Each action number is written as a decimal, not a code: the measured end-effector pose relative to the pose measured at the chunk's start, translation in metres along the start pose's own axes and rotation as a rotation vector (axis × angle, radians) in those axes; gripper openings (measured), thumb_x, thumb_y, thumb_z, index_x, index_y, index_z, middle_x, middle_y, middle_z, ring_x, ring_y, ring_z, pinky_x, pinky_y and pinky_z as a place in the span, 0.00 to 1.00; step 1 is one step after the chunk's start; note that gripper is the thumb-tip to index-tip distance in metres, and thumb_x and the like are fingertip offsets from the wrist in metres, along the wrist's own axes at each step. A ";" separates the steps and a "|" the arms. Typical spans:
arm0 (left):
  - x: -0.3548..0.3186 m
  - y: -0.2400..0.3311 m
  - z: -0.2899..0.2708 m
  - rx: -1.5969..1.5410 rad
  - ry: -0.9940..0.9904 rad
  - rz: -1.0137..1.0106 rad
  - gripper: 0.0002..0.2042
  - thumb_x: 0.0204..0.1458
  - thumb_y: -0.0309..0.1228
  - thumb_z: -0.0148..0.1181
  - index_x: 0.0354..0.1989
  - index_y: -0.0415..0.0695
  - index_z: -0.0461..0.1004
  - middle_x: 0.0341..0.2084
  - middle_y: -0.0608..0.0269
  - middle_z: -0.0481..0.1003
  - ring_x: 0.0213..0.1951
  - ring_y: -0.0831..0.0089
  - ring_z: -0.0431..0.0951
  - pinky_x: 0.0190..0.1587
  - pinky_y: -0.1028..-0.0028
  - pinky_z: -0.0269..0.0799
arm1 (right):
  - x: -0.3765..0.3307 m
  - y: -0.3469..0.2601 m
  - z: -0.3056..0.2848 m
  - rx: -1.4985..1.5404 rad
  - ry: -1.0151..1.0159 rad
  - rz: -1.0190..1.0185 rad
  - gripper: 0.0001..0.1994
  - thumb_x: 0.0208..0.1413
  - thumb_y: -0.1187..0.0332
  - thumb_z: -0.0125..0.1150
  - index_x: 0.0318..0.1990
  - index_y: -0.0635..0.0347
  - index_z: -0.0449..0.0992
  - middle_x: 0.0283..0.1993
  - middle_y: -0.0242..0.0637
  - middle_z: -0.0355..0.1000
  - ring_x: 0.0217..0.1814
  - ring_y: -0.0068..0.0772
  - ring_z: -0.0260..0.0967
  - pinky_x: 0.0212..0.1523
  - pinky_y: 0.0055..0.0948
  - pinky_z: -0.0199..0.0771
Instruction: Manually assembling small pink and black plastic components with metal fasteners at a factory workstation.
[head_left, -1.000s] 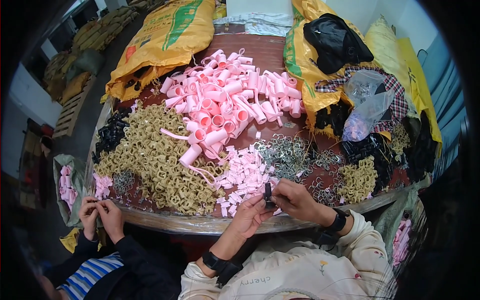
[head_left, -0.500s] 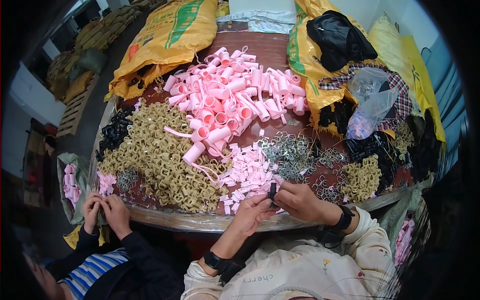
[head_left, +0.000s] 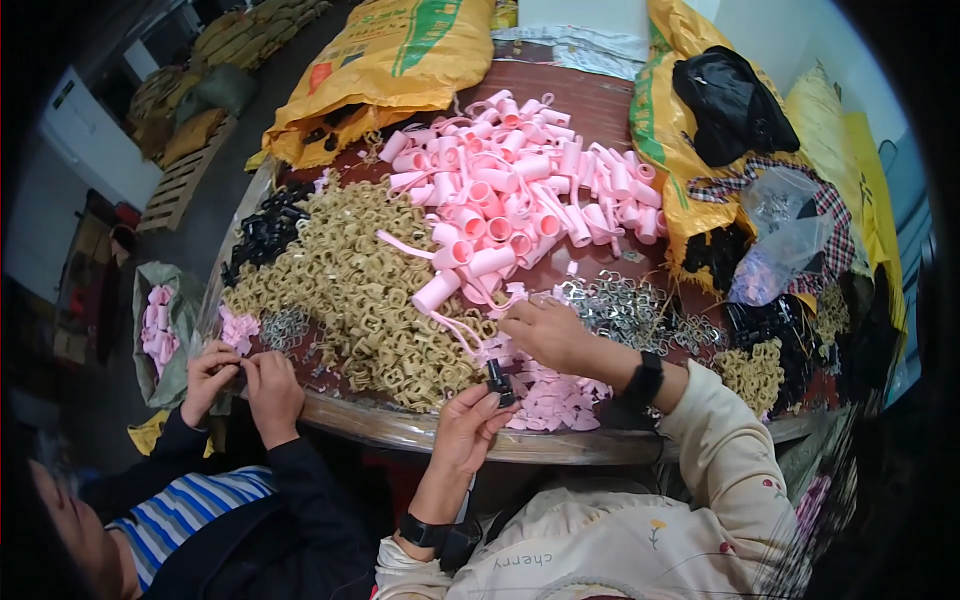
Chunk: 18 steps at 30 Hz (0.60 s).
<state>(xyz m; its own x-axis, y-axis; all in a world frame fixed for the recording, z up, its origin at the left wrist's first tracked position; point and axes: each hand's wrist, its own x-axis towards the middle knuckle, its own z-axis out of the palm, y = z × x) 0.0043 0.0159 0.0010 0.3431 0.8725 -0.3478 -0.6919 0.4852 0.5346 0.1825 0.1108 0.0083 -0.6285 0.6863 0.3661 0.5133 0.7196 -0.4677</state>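
Observation:
Near the table's front edge, my left hand [head_left: 467, 428] is closed, pinching a small black plastic fitting [head_left: 499, 380] upright between thumb and fingers. My right hand [head_left: 548, 332] reaches farther in, palm down. Its fingers bend into the small pink plastic pieces [head_left: 555, 400], and the fingertips are hidden, so I cannot see whether they grip one. Beyond that hand is a heap of pink tubes with straps [head_left: 490, 200]. Silver metal hooks [head_left: 625, 310] lie just to its right, and beige plastic buckles [head_left: 350, 290] spread out on the left.
At left, another person's hands [head_left: 245, 385] work at the table edge [head_left: 360, 420]. Yellow woven sacks [head_left: 390, 70] stand at the back, black parts [head_left: 268, 222] lie far left. A clear plastic bag [head_left: 785, 240] and more beige buckles [head_left: 752, 375] sit at right.
My right hand has left the black fitting and moved forward and left onto the pink pieces. My left hand keeps the fitting. The whole view has shifted, with the table now farther right.

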 end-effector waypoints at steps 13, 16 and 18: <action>-0.003 -0.002 -0.013 -0.209 -0.048 0.003 0.11 0.50 0.26 0.47 0.41 0.35 0.65 0.33 0.56 0.71 0.34 0.69 0.74 0.38 0.75 0.72 | -0.006 0.004 -0.010 0.180 -0.028 0.168 0.10 0.40 0.76 0.53 0.33 0.57 0.66 0.30 0.39 0.60 0.31 0.39 0.60 0.30 0.33 0.61; -0.001 -0.006 -0.007 -0.174 -0.052 -0.002 0.11 0.50 0.26 0.47 0.41 0.35 0.64 0.33 0.57 0.71 0.34 0.70 0.74 0.38 0.76 0.72 | -0.013 -0.003 -0.021 0.217 -0.019 0.169 0.09 0.41 0.77 0.53 0.33 0.58 0.67 0.29 0.39 0.61 0.30 0.37 0.60 0.31 0.31 0.61; 0.000 -0.009 -0.005 -0.137 -0.043 -0.002 0.12 0.50 0.26 0.47 0.42 0.36 0.64 0.34 0.57 0.71 0.34 0.71 0.74 0.38 0.76 0.72 | -0.019 -0.009 -0.029 0.238 -0.020 0.148 0.07 0.43 0.76 0.53 0.32 0.59 0.68 0.29 0.37 0.61 0.30 0.33 0.61 0.31 0.26 0.61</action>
<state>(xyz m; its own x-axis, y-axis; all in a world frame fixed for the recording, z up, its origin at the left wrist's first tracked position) 0.0076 0.0111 -0.0073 0.3697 0.8747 -0.3134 -0.7705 0.4772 0.4228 0.2064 0.0946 0.0288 -0.5697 0.7779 0.2652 0.4497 0.5651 -0.6917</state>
